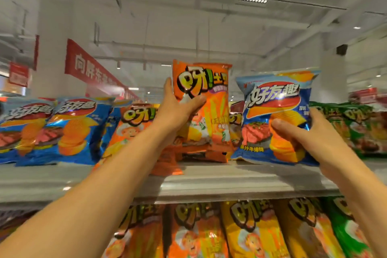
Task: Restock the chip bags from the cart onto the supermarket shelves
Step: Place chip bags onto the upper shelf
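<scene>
placing step: my left hand [178, 109] has its fingers closed round the orange bag [206, 98], upright on the top shelf [230, 182]; my right hand [310, 132] clasps the blue bag [274, 98] just right of it. next, seat both, release.

An orange bag [206, 98] stands upright at centre frame on the top shelf [209, 182], held at its left edge. Just right of it, a blue bag [276, 111] tilts slightly, gripped at its lower right. More blue bags [69, 130] lie at left, green bags [356, 128] at right, orange and yellow ones [249, 230] on the shelf below.
</scene>
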`<control>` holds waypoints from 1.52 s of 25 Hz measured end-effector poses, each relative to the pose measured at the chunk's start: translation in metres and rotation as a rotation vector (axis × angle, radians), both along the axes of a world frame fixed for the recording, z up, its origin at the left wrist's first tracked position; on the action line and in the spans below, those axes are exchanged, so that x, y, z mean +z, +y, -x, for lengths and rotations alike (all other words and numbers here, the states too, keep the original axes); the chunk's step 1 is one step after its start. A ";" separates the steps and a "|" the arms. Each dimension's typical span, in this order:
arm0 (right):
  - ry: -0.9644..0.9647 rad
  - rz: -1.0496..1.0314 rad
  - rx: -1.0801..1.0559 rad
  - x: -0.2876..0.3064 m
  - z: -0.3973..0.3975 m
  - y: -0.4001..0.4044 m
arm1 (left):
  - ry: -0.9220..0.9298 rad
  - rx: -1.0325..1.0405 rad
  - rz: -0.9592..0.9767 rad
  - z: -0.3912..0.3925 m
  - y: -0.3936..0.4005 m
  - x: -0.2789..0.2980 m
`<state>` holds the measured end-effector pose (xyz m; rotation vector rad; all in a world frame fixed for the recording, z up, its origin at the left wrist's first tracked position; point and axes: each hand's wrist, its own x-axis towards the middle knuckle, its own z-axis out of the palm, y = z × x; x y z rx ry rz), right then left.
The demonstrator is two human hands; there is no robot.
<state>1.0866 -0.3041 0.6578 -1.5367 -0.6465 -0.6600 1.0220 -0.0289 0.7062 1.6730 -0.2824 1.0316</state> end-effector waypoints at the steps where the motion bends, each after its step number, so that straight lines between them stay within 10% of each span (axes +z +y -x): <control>1: 0.011 0.004 0.019 -0.001 -0.004 -0.004 | 0.024 0.040 -0.012 -0.008 -0.001 -0.003; 9: 0.068 0.013 0.137 0.003 -0.038 -0.023 | 0.367 0.297 -0.188 -0.045 -0.002 -0.028; 14: 0.073 0.025 0.180 0.001 -0.048 -0.021 | 0.191 0.694 -0.807 -0.024 -0.020 -0.047; 17: 0.071 0.016 0.182 0.003 -0.049 -0.023 | 0.349 0.588 -1.104 -0.019 -0.032 -0.055; 28: 0.090 0.020 0.252 0.006 -0.023 -0.006 | 0.267 0.176 -1.039 0.018 -0.004 -0.062; 32: 0.094 0.001 0.206 0.011 -0.019 -0.001 | 0.220 0.316 -0.816 0.014 -0.006 -0.065; 38: 0.087 -0.028 0.150 0.014 -0.018 -0.007 | 0.552 0.305 -0.774 -0.004 -0.017 -0.048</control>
